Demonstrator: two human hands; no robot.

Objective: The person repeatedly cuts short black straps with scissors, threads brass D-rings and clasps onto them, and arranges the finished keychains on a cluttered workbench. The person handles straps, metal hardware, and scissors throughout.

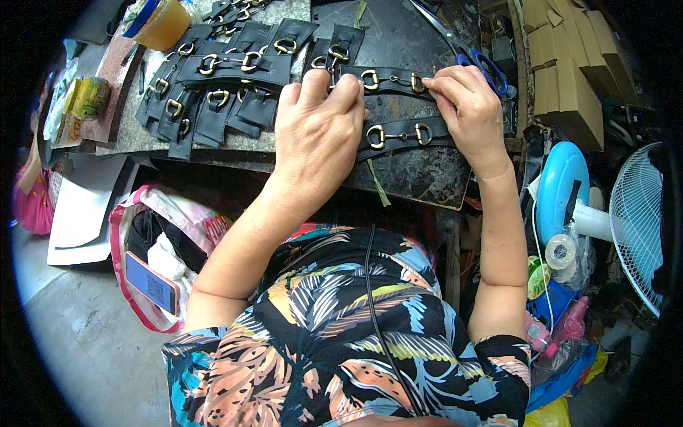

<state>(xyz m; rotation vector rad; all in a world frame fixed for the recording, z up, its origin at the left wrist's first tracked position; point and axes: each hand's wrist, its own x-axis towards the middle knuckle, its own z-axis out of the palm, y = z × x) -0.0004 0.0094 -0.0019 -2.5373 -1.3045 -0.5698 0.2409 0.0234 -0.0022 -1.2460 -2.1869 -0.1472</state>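
A black leather-look strap with a gold horsebit buckle (392,80) lies across the dark worktop. My left hand (319,135) is closed over the strap's left end, its fingers bent and their tips mostly hidden. At the buckle's right ring, my right hand (466,107) pinches the strap between thumb and fingers. Just nearer to me rests a second black strap with a buckle (404,135), partly under my left hand's edge. Left of my hands, many similar black buckled straps (235,67) are piled in overlapping rows.
Blue-handled scissors (487,71) lie beyond my right hand. A tub of amber-coloured contents (162,25) stands at the far left. Cardboard pieces (569,85) are stacked at the right, above a blue and white fan (565,188). A phone (151,283) rests on a bag below the worktop.
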